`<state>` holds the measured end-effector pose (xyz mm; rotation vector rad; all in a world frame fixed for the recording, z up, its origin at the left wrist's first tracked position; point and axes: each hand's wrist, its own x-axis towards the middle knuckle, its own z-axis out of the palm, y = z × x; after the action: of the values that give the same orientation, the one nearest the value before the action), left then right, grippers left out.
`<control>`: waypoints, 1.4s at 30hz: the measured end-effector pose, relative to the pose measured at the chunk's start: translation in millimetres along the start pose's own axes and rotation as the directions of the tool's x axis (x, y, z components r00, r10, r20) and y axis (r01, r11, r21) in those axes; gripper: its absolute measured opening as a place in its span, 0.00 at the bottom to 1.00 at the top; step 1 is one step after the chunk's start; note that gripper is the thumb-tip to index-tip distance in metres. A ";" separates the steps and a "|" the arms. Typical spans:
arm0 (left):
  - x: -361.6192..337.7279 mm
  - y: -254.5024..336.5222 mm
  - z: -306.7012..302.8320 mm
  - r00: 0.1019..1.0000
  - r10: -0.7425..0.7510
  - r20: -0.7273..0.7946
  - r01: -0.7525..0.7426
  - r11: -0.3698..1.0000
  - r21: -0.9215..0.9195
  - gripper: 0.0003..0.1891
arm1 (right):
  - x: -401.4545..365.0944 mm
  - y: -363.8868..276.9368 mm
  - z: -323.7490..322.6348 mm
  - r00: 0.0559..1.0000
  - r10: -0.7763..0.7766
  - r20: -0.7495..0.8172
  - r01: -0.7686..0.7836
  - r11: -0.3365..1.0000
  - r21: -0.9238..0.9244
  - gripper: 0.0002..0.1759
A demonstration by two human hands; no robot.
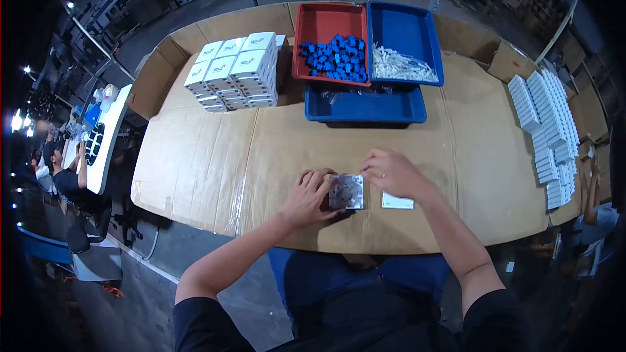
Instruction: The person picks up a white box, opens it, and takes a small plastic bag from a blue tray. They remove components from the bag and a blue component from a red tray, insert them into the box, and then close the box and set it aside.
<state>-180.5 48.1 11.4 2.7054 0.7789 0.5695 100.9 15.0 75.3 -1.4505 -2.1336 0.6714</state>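
A small square box [346, 193], open at the top with a pale, greyish inside, sits on the cardboard-covered table in front of me. My left hand [310, 198] is closed around the box's left side, fingers along its far edge and thumb near its front edge. At the box's upper right corner, my right hand [390, 173] has its fingertips pinched together. Whatever is between those fingertips is too small to make out. Just below my right hand lies a flat white plate [398, 202], apart from the box.
Stacked white boxes [235, 68] stand at the back left. Behind the work spot are a red tray [332, 18] of blue parts, a blue tray [401, 23] of white parts and a lower blue tray [365, 105]. White pieces [548, 130] are piled right. A person [68, 173] sits far left.
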 end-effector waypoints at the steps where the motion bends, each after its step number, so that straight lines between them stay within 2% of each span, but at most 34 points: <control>1: 2.0 1.9 -1.5 0.999 -0.033 0.002 0.033 0.999 -0.037 0.41 | 11.0 5.0 -12.0 0.999 0.011 -0.050 -0.012 1.000 -0.020 0.09; 3: 4.4 1.1 -4.0 0.994 -0.107 0.012 0.108 0.989 -0.104 0.44 | 40.4 13.5 -37.7 0.989 0.023 -0.146 -0.030 0.998 -0.049 0.08; 5: 3.2 -2.2 -0.3 0.995 -0.094 0.033 0.096 0.990 -0.098 0.47 | 79.1 41.1 -53.8 0.959 -0.031 -0.282 0.015 0.998 -0.059 0.08; 7: 4.2 -4.0 -3.7 0.993 -0.103 0.052 0.108 0.988 -0.108 0.48 | 124.9 72.2 -59.9 0.903 -0.040 -0.428 -0.004 0.995 -0.100 0.09; 9: 4.1 -3.6 -5.3 0.994 -0.102 0.045 0.106 0.989 -0.103 0.49 | 171.7 90.8 -69.5 0.890 -0.028 -0.456 -0.055 0.984 -0.168 0.11; 12: 3.5 -5.6 -6.5 0.994 -0.098 0.054 0.103 0.990 -0.097 0.50 | 245.2 129.9 -70.9 0.885 -0.060 -0.462 -0.133 0.918 -0.374 0.15; 16: 2.8 -9.5 -7.0 0.990 -0.106 0.097 0.116 0.988 -0.104 0.52 | 298.8 149.3 -63.6 0.893 -0.127 -0.432 -0.146 0.826 -0.545 0.24; 19: 2.0 -10.2 -5.5 0.993 -0.090 0.082 0.096 0.993 -0.064 0.49 | 314.2 160.8 -54.5 0.893 -0.109 -0.437 -0.230 0.724 -0.651 0.24; 20: 1.9 -9.1 -4.9 0.993 -0.096 0.075 0.102 0.993 -0.067 0.48 | 318.6 166.0 -53.2 0.891 -0.090 -0.446 -0.233 0.751 -0.617 0.21; 26: 2.2 -9.2 -5.5 0.994 -0.086 0.062 0.091 0.992 -0.090 0.48 | 305.6 137.9 -60.7 0.816 0.040 -0.576 -0.270 0.908 -0.320 0.12; 28: 1.5 -7.6 -4.9 0.992 -0.103 0.068 0.109 0.990 -0.092 0.49 | 288.2 117.3 -68.2 0.691 -0.249 -0.679 -0.048 0.921 -0.387 0.10; 29: 1.8 -6.4 -4.3 0.992 -0.111 0.065 0.117 0.989 -0.094 0.50 | 276.3 104.1 -72.2 0.593 -0.386 -0.706 0.061 0.896 -0.439 0.10; 30: 1.9 -6.0 -4.6 0.992 -0.110 0.058 0.116 0.989 -0.096 0.50 | 258.0 74.2 -79.6 0.454 -0.551 -0.700 0.144 0.821 -0.553 0.11; 33: 1.7 -4.1 -4.8 0.992 -0.121 0.044 0.125 0.988 -0.092 0.50 | 194.4 -3.1 -91.1 0.240 -0.727 -0.644 0.188 0.685 -0.704 0.15; 35: 1.3 -1.2 -4.9 0.989 -0.138 0.046 0.141 0.988 -0.056 0.50 | 156.4 -35.8 -95.2 0.218 -0.752 -0.623 0.235 0.659 -0.714 0.15; 38: 1.5 -1.0 -2.3 0.990 -0.129 0.052 0.132 0.990 -0.048 0.51 | 118.2 -51.4 -99.5 0.215 -0.781 -0.587 0.252 0.625 -0.739 0.17; 41: 1.5 -2.9 0.8 0.992 -0.116 0.056 0.118 0.992 -0.045 0.51 | 93.9 -52.6 -102.2 0.273 -0.725 -0.632 0.374 0.685 -0.625 0.18; 42: 2.1 -5.1 1.6 0.993 -0.108 0.054 0.111 0.993 -0.047 0.51 | 89.2 -51.1 -99.3 0.308 -0.659 -0.686 0.449 0.737 -0.506 0.14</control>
<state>-180.4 53.2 8.8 2.6024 0.8812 0.4854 97.5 95.3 193.5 -0.6934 -1.6816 -0.5198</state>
